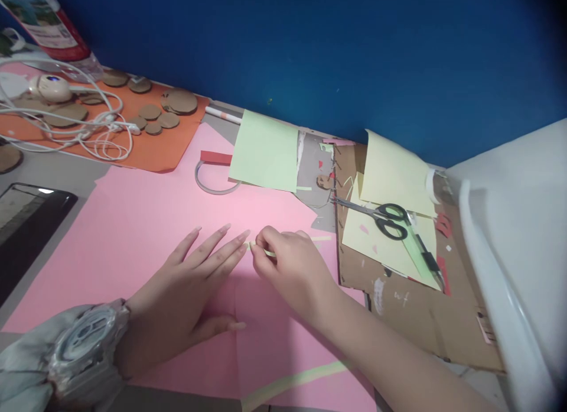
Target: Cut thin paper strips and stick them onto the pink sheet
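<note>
Green paper strip point(266, 252) pinched in right hand point(290, 270), left hand point(190, 285) spread flat on pink paper point(146, 211), no readable writing

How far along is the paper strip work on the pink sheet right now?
Already there: a long pale green strip lies across the near part of the pink sheet, and scissors rest on yellow paper. In hand: the right hand pinches a small green strip while the left hand lies flat on the sheet. Left: the green sheet looks uncut.
</note>
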Available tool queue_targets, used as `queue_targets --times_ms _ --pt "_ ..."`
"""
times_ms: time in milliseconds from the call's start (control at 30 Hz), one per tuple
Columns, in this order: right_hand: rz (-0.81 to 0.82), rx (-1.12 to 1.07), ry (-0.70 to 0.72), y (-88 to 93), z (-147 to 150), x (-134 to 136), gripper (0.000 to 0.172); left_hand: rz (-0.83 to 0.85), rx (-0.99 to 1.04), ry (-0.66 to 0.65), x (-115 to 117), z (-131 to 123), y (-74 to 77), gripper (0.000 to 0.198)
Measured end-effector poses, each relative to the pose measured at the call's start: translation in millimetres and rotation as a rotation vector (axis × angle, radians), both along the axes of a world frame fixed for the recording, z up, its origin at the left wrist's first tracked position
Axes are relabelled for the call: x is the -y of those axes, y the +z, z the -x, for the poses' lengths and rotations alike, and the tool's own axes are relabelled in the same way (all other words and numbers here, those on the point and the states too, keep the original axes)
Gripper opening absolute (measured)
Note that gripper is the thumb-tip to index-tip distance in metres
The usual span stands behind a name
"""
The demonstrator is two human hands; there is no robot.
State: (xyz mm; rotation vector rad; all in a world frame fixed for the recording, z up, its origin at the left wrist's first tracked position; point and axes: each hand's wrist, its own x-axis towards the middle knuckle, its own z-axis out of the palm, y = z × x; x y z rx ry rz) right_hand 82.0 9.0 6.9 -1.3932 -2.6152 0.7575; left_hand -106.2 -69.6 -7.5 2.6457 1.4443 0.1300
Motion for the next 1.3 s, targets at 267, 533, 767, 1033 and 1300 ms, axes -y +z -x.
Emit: queue_targets --times_ms 267,533,767,1033,1300 --pt "0.091 0.006 0.018 15.7 -4.9 -2.1 0.017 0.036 -0.009 0.023 3.5 -0.5 1.2 0.083" --pt "0.324 -0.031 0.058 41.6 -26.4 -9.6 0.026 -0.029 -0.006 0.015 2.8 -2.1 1.4 0.082" --pt "0.298 -0.033 -0.033 43.0 -49.1 -16.6 0.028 -0.053 0.027 0.009 2.2 -1.9 1.0 0.082" --pt "0.228 -0.019 -0.18 26.3 -62.7 -8.5 0.029 -0.084 -0.033 0.012 10.4 2.4 0.8 0.07" --pt "0.126 -0.034 -0.163 20.7 -56.3 6.1 0.024 -0.081 -0.087 0.062 33.2 2.0 10.1 0.073"
